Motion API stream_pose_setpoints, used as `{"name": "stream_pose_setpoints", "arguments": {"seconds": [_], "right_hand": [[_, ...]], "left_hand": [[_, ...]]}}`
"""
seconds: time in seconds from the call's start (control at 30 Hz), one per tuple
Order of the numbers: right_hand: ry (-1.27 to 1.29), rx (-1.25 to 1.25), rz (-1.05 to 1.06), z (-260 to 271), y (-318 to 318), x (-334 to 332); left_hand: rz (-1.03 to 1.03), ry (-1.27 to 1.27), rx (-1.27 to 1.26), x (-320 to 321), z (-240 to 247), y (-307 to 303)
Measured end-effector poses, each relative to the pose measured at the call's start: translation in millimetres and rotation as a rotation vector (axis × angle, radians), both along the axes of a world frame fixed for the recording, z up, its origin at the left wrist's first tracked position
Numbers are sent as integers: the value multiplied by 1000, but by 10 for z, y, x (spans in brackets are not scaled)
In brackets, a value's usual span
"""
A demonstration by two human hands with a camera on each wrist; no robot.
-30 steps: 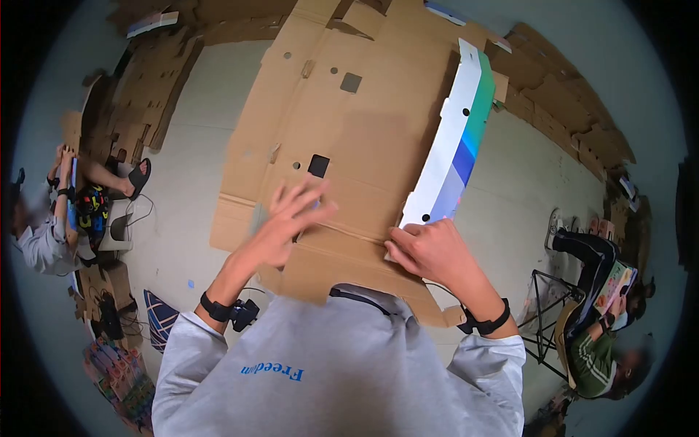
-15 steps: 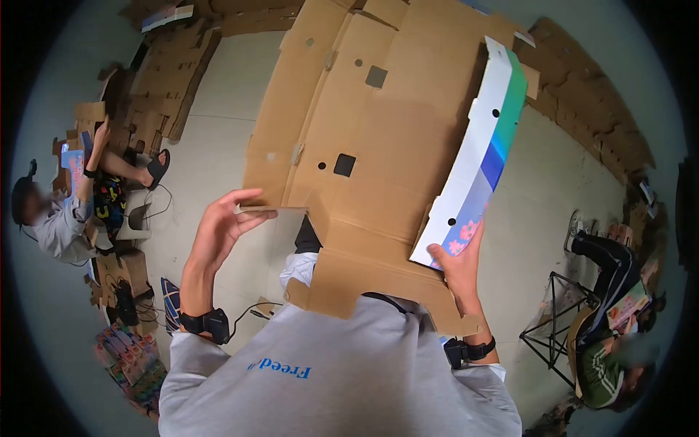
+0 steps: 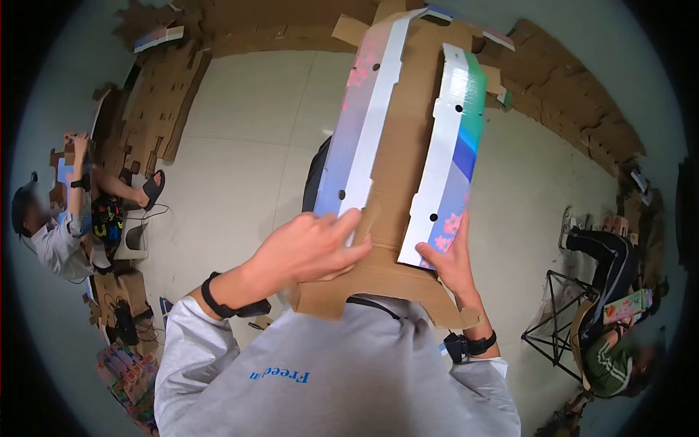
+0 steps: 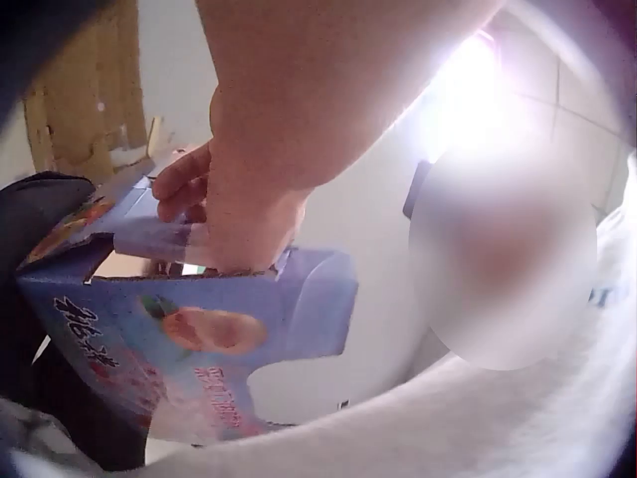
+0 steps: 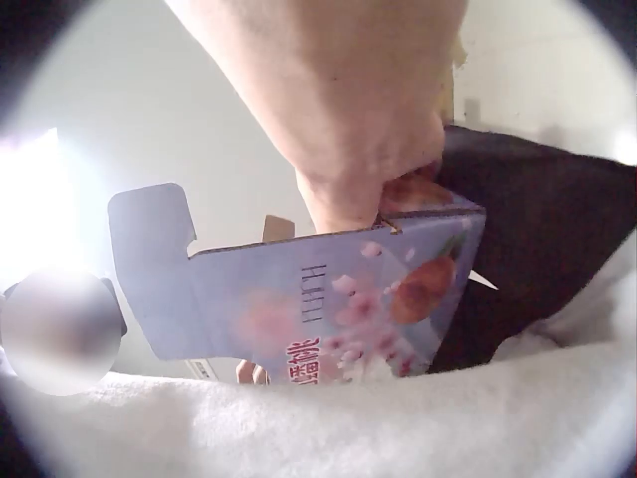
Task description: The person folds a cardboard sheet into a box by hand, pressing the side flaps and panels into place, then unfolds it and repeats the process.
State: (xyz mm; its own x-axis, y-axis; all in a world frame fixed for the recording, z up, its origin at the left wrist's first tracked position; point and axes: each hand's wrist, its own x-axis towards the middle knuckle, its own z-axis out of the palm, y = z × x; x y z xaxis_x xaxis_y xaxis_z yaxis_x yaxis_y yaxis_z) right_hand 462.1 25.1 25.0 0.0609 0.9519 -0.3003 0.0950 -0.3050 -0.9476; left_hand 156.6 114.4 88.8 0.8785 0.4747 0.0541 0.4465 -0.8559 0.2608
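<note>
A partly folded cardboard box point(image 3: 408, 131) lies before me, brown inside and printed outside with peaches and pink blossoms. Both long side walls stand raised with white folded rims: a lilac left wall point(image 3: 336, 156) and a green-to-blue right wall point(image 3: 470, 146). My left hand point(image 3: 309, 247) holds the near end of the left wall, its fingers bent over the rim beside a small brown flap. At the right wall's near corner my right hand point(image 3: 451, 258) grips, thumb on the white rim and fingers along the outer face. The near end panel point(image 3: 364, 284) lies folded out against my shirt.
Flattened cardboard point(image 3: 164, 102) leans along the walls at the back and left. One person point(image 3: 58, 226) sits at the far left, another point(image 3: 608, 349) at the right beside a black-framed stool point(image 3: 557, 320). Printed boxes point(image 3: 127, 379) are piled at the lower left.
The left side wall, lying flat before, now stands folded up with its printed face showing. My left hand moved right with it; my right hand went from a bent-over hold to gripping the right wall's corner.
</note>
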Motion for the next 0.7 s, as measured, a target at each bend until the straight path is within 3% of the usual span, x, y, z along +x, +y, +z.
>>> {"name": "stream_pose_setpoints", "arguments": {"seconds": [0.13,0.37,0.47,0.57,0.7], "right_hand": [[-44,13,4,24,97,19],[239,-123,-123,-90,92,44],[288,-147,-163,19,97,-26],[243,-63,-73,5,115,19],[168,-55,-49,-197,22,203]], "left_hand": [[-184,35,31,172,-294,77],[-47,-126,-556,-538,-294,70],[23,-185,-636,-532,-177,-43],[390,-589,-792,-344,-577,-179],[568,-1110,-888,-136,-822,-257]]}}
